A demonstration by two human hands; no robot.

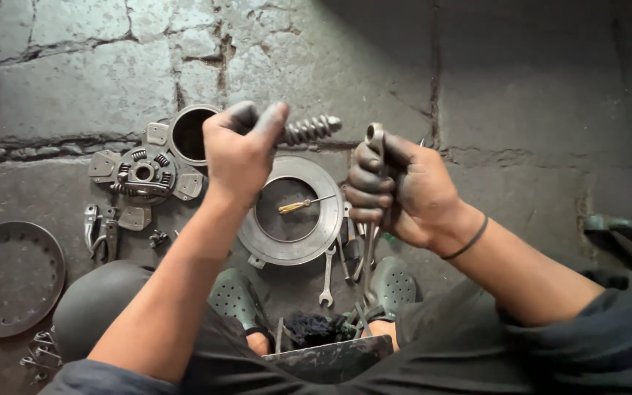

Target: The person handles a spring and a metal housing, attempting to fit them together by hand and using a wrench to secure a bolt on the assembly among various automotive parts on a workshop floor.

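greasy left hand point(239, 153) clamped on ribbed metal shaft point(310, 129), ribbed end sticking out right. right hand point(396, 192) fisted round bundle of spanners point(369, 219), held upright, apart from left hand. below hands on cracked stone floor point(535, 95): ring-shaped pressure plate point(292, 249), yellow-handled screwdriver point(303, 205) lying inside it. loose spanner point(327, 276) near plate. left: clutch disc point(143, 175), metal cup point(188, 135), toothed ring point(10, 278) at far left. green clogs point(393, 281) near.

Coil spring point(310, 129): grey, ribbed, lying near horizontal, one end sitting inside the left hand's point(239, 150) closed grip. Wrench point(371, 212): long, dark, greasy, standing near upright, the right hand point(396, 192) wrapping its upper shaft.
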